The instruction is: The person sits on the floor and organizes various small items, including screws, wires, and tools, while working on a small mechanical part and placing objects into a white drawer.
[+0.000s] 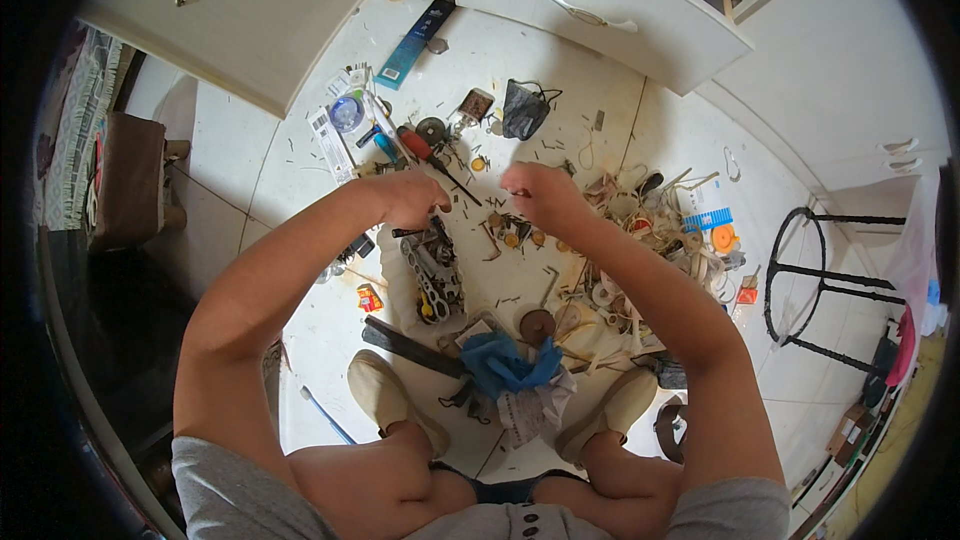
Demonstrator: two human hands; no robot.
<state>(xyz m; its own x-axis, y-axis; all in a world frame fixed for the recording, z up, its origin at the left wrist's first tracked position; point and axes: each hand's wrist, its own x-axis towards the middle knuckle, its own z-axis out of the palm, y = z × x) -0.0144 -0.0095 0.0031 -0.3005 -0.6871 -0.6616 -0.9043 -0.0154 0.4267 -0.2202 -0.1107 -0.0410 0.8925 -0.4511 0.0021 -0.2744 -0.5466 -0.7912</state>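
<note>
My left hand [411,197] is over the far end of a pale plastic container [390,281] filled with metal tools and hardware. Its fingers curl downward, and whether they grip anything is hidden. Among the container's contents is a metal piece with a row of holes [429,291]. My right hand [546,196] is loosely closed above the scattered screws; a small pale spot shows at its fingers, too small to identify. Between the hands, a screwdriver with a red and black handle [420,144] points toward several loose screws [491,202]. Small yellow round pieces [512,239] lie below my right hand.
A tangled heap of cords and small parts [637,240] spreads to the right. Crumpled blue plastic [506,364] lies between my shoes. A drawer [600,15] juts out ahead, with a long blue box [416,37] beside it. A black metal stand [825,270] is at right.
</note>
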